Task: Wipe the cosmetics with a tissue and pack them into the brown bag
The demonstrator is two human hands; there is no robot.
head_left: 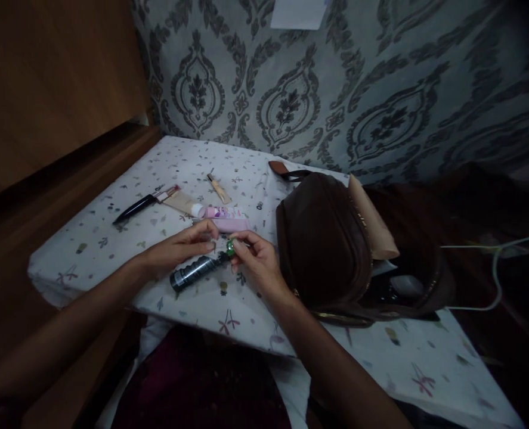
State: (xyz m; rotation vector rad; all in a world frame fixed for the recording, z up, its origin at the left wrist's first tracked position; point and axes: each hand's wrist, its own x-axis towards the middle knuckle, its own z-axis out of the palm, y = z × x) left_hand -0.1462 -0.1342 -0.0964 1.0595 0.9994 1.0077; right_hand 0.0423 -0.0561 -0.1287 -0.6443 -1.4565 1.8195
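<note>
My right hand [259, 262] is closed in a pinch on a small shiny green object [231, 247] whose kind I cannot make out. Facing it, my left hand [188, 243] has its thumb and fingers bent together at the pale area between the hands; what they hold is hidden. Just below the fingers a dark ribbed bottle [196, 273] lies slanted on the patterned cloth. Beyond the hands are a pink tube [228, 225] and a printed pink-and-white package [223, 213]. A beige tube with a white cap [183, 203] lies further left.
A brown leather bag [322, 238] stands open on the right, with a tan piece [371, 220] sticking out. A black-handled item [135, 208] and a small slim tube [218, 189] lie at the back left. Wooden furniture [58, 89] borders the cloth-covered table [89, 250]; a patterned wall rises behind.
</note>
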